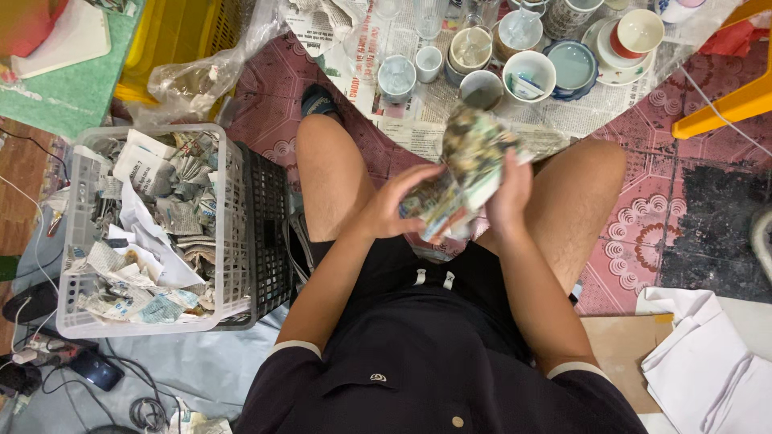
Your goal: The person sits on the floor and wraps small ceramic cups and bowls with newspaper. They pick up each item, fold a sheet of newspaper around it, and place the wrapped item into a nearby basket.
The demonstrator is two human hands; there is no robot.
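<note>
A bundle of crumpled printed paper (473,153) is held between my knees, blurred by motion, so whatever is inside it stays hidden. My left hand (396,202) cups the bundle's lower left side. My right hand (508,193) presses against its right side with the fingers pointing up. Just beyond the bundle, several ceramic cups and bowls (527,74) stand on newspaper (418,120) spread over the patterned red floor tiles.
A white plastic basket (74,241) full of crumpled newspaper scraps sits at my left, with a black crate (269,233) beside it. A yellow crate (173,36) stands behind it, an orange stool leg (728,104) at the right, and white cloth (708,362) at lower right.
</note>
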